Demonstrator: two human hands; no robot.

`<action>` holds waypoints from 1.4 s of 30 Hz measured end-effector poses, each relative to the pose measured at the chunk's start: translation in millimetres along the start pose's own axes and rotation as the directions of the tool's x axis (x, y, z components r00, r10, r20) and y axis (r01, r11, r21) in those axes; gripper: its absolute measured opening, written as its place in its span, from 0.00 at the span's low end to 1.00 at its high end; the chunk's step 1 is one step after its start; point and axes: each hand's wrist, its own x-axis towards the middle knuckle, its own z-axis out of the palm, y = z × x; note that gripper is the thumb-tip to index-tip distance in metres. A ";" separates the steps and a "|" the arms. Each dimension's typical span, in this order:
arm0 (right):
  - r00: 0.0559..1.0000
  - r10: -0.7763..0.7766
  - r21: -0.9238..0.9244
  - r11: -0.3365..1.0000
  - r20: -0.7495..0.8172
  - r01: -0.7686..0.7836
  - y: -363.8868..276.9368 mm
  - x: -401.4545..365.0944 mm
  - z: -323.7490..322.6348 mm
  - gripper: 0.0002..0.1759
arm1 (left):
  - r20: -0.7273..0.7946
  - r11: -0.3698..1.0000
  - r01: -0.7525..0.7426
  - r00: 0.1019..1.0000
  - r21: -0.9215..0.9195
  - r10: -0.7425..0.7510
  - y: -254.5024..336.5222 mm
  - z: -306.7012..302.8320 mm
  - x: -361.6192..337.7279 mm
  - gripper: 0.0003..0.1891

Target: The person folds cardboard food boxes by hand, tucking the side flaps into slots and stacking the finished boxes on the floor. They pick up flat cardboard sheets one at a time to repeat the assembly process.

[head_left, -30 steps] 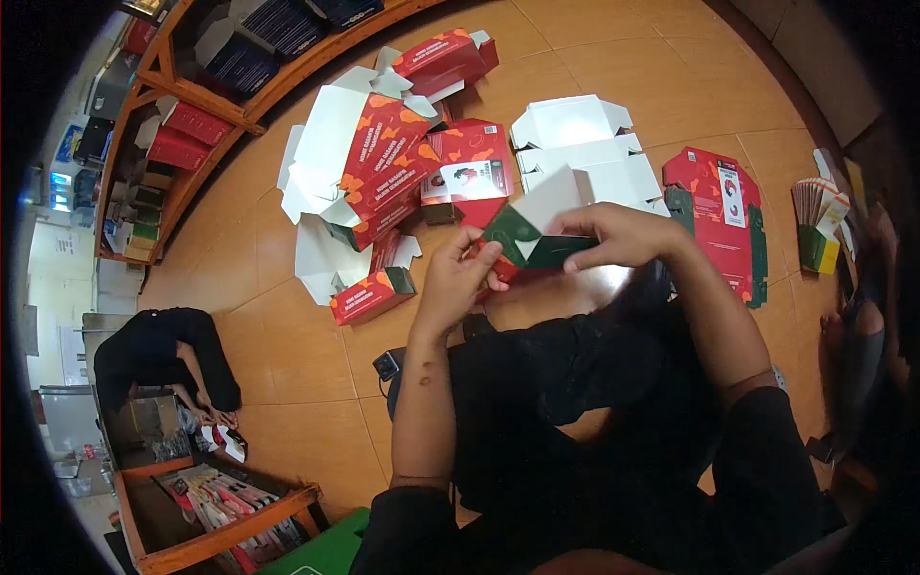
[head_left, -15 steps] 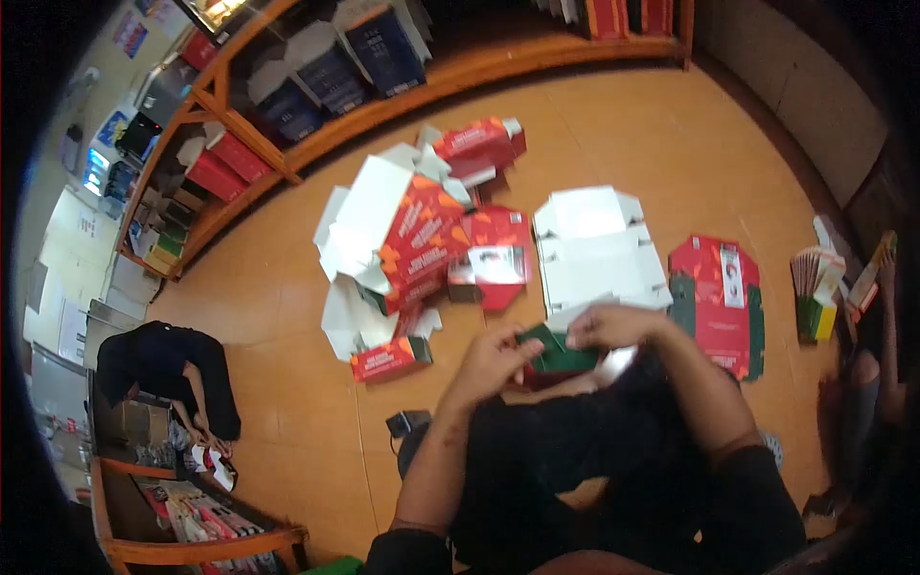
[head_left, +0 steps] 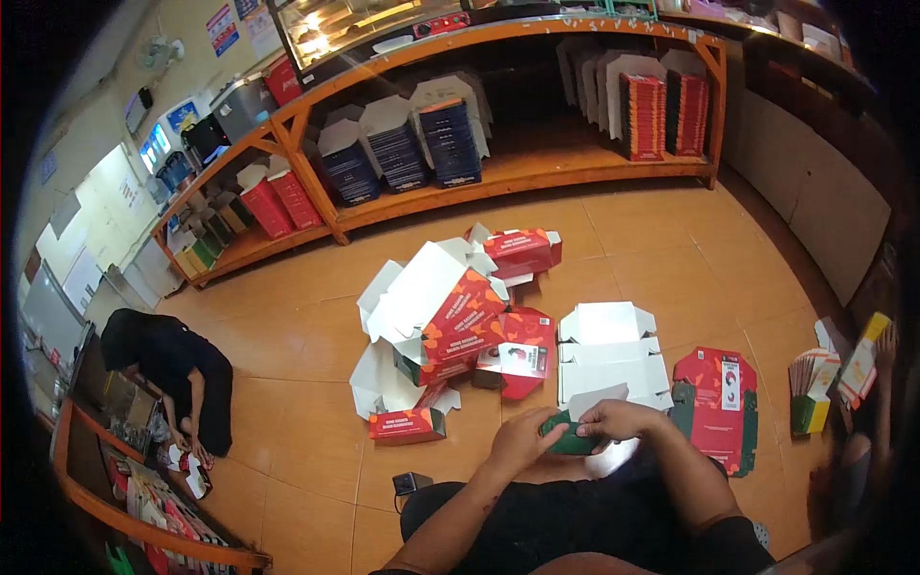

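Observation:
My left hand is closed on the left side of a carton with a green panel, just in front of my lap. Gripping its right end is my right hand, thumb pressed on the green edge. A white flap of the carton stands up behind my fingers. Just beyond lie unfolded white carton blanks, inner side up. To their right is a flat red and green carton blank. Folded red and white cartons are heaped to the left, and a small red carton lies nearest me.
A wooden shelf at the back holds stacks of blue cartons and red cartons. A person in dark clothes bends over at the left. Another person's arm is at the right, beside yellow-green cartons. A small black box sits on the floor.
The view has tilted up, so more of the shelf shows and the floor items sit lower. Both hands remain on the green-panelled carton, with the fingers slightly shifted.

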 end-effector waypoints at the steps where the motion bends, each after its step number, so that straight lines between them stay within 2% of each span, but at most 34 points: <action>1: 1.000 -0.006 -0.010 1.000 0.004 0.006 -3.6 -0.8 0.2 0.18 | 0.027 1.000 0.002 1.000 -0.017 -0.001 -1.4 0.9 -0.8 0.19; 3: 0.997 0.072 -0.100 0.993 0.020 -0.070 -10.5 -2.3 -0.2 0.16 | 0.104 0.999 0.035 0.994 -0.004 -0.034 2.0 -3.1 0.3 0.19; 6: 1.000 0.029 -0.077 0.997 -0.005 -0.030 -2.1 2.4 3.4 0.17 | 0.124 1.000 -0.012 0.992 0.014 0.011 -1.4 -0.2 -2.5 0.18; 8: 0.999 0.048 -0.099 0.994 0.008 -0.047 -8.4 -0.6 0.9 0.17 | 0.114 0.999 0.011 0.993 0.053 -0.017 -2.3 -3.8 0.3 0.17; 10: 1.000 0.029 -0.069 0.997 -0.005 -0.029 -21.4 -7.7 0.8 0.17 | 0.132 0.991 0.128 0.984 -0.030 -0.123 -4.5 -10.8 5.4 0.16; 11: 1.000 0.031 -0.069 0.997 -0.004 -0.031 -27.3 -10.9 1.8 0.17 | 0.132 0.991 0.131 0.983 -0.031 -0.125 -3.1 -10.9 3.9 0.16; 13: 0.995 0.092 -0.250 0.963 -0.037 -0.099 -35.7 -14.9 2.6 0.16 | 0.159 0.998 0.063 0.985 0.009 -0.063 0.6 -11.4 3.1 0.15; 14: 0.995 0.092 -0.246 0.964 -0.038 -0.098 -28.3 -11.2 1.7 0.16 | 0.163 0.998 0.062 0.985 0.010 -0.063 0.0 -9.0 2.3 0.15; 16: 1.000 -0.021 -0.214 0.976 0.005 0.021 -14.4 -3.0 1.1 0.15 | 0.108 0.995 -0.092 0.989 -0.040 0.096 -2.6 -0.2 -1.2 0.15; 20: 1.000 0.008 -0.205 0.979 0.018 -0.004 -20.9 -6.9 2.9 0.14 | 0.141 0.992 -0.117 0.982 -0.046 0.122 -4.3 4.0 -2.1 0.15; 22: 0.993 -0.109 -0.140 0.983 0.054 0.115 -8.8 -3.3 -1.7 0.12 | 0.252 0.998 0.047 0.966 0.038 -0.055 -2.1 1.4 -0.2 0.16; 24: 0.985 -0.174 -0.061 0.983 -0.011 0.173 -16.0 -10.4 -1.4 0.16 | 0.243 0.998 0.056 0.968 0.034 -0.062 0.3 2.1 1.2 0.16; 26: 0.984 -0.177 -0.015 0.984 -0.031 0.177 -18.3 -11.2 -0.5 0.21 | 0.242 0.997 0.065 0.968 0.028 -0.070 -1.1 8.6 -1.4 0.16; 27: 0.921 -0.360 -0.240 0.916 -0.146 0.320 -18.5 -13.3 1.6 0.20 | 0.178 0.998 0.063 0.982 0.022 -0.066 -3.7 13.9 -2.3 0.17; 28: 0.813 -0.542 -0.465 0.787 -0.211 0.404 -24.2 -16.9 5.3 0.20 | 0.114 0.998 0.063 0.991 0.015 -0.064 -3.7 17.2 -2.9 0.18; 30: 0.643 -0.587 -0.531 0.787 -0.492 0.313 -48.1 -33.4 12.4 0.16 | -0.068 0.993 0.117 0.991 -0.009 -0.117 -3.5 15.4 1.2 0.18; 31: 0.397 -0.694 -0.564 0.720 -0.601 0.404 -58.0 -34.7 12.4 0.12 | -0.116 0.985 0.154 0.980 -0.082 -0.163 -9.3 14.0 4.3 0.17; 32: 0.121 -0.726 -0.611 0.646 -0.677 0.457 -60.6 -34.6 9.3 0.08 | -0.155 0.968 0.196 0.963 -0.155 -0.219 -16.2 12.8 5.8 0.17; 34: 0.039 -0.549 -0.451 0.723 -0.835 0.524 -35.2 -31.4 -4.7 0.05 | -0.251 0.932 0.235 0.919 -0.275 -0.306 -12.6 6.1 6.5 0.14; 36: 0.217 -0.620 -0.497 0.755 -0.754 0.428 -21.5 -20.7 -10.6 0.07 | -0.256 0.924 0.252 0.910 -0.286 -0.327 1.7 -7.2 8.9 0.14; 38: 0.331 -0.689 -0.579 0.723 -0.645 0.378 -23.4 -6.4 0.0 0.09 | -0.265 0.878 0.247 0.889 -0.410 -0.374 0.5 -3.5 8.9 0.13; 39: 0.368 -0.671 -0.565 0.741 -0.644 0.363 -23.6 -1.0 7.5 0.11 | -0.253 0.852 0.210 0.896 -0.480 -0.364 1.0 -3.2 9.3 0.12; 40: 0.400 -0.659 -0.556 0.752 -0.637 0.353 -23.7 3.8 11.5 0.14 | -0.229 0.849 0.228 0.900 -0.477 -0.371 -2.3 -2.1 10.0 0.12; 41: 0.428 -0.650 -0.563 0.759 -0.627 0.328 -19.6 9.1 13.1 0.19 | -0.234 0.871 0.189 0.918 -0.453 -0.321 -5.8 -2.3 8.5 0.11; 42: 0.432 -0.641 -0.551 0.767 -0.635 0.327 -16.7 12.2 12.9 0.19 | -0.246 0.892 0.141 0.932 -0.429 -0.265 -7.8 -2.5 9.6 0.11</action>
